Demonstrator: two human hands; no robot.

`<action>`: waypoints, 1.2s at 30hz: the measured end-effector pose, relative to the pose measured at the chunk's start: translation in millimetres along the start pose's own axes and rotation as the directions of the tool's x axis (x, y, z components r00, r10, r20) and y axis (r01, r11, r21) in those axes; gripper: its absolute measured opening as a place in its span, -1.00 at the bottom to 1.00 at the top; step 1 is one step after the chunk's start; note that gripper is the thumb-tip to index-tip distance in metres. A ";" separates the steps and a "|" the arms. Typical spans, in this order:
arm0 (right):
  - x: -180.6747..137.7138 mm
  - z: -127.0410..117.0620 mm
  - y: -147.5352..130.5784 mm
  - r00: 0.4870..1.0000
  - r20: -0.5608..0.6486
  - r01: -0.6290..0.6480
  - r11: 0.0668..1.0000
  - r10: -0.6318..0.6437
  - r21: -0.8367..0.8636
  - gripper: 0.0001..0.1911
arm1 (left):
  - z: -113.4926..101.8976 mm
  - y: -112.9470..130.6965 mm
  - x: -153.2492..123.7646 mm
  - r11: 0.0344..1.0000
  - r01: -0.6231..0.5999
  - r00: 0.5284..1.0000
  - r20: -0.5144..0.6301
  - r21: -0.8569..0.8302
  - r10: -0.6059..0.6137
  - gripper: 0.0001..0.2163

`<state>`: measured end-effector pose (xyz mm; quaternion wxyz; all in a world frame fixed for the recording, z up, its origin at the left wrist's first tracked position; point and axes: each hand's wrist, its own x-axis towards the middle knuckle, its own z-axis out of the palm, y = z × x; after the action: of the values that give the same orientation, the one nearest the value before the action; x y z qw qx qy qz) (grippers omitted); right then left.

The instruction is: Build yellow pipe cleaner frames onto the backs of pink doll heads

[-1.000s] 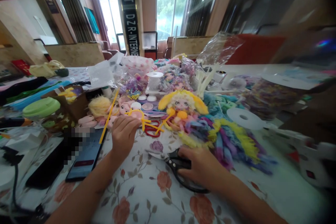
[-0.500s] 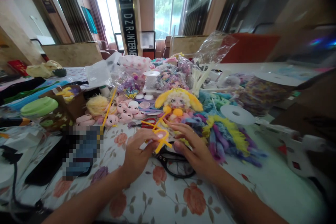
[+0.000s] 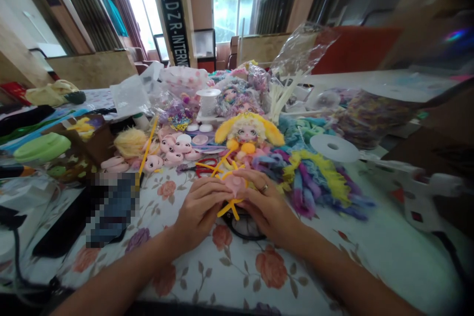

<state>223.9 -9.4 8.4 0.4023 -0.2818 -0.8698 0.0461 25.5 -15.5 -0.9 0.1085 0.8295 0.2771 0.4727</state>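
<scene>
Between both hands is a pink doll-head piece [image 3: 234, 182] with yellow pipe cleaners [image 3: 233, 206] wrapped round it and sticking out. My left hand [image 3: 200, 207] holds its left side, fingers closed together. Wrapped over its right side is my right hand [image 3: 268, 202], with a ring on one finger. Black-framed glasses [image 3: 246, 234] lie on the cloth below, partly covered by the right hand. Just beyond the hands are red-handled scissors [image 3: 206, 168] and a finished doll [image 3: 247, 133] with long yellow ears and curly hair.
Several pink doll faces [image 3: 174, 148] lie left of the doll. A phone-like pixelated object [image 3: 113, 210] is at left. Multicoloured fluffy strips [image 3: 314, 177], a white spool [image 3: 334, 147] and a white glue gun [image 3: 422, 202] are at right. A plastic bag [image 3: 301, 54] stands behind.
My right hand has come in from the right and closed on the pink piece. The pink piece has turned and shifted slightly right. My left fingers now lie along its edge. The camera view has tilted down.
</scene>
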 end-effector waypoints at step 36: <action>-9.9 19.4 0.6 0.999 -0.044 0.014 1.000 -0.015 -0.024 -0.74 | 3.4 -4.2 -4.5 0.688 0.653 0.757 0.259 -0.316 -0.600 -0.94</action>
<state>215.2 -11.3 -11.5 0.4182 -0.2813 -0.8633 0.0265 25.1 -14.3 -7.9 0.4437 0.6756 0.4368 0.3947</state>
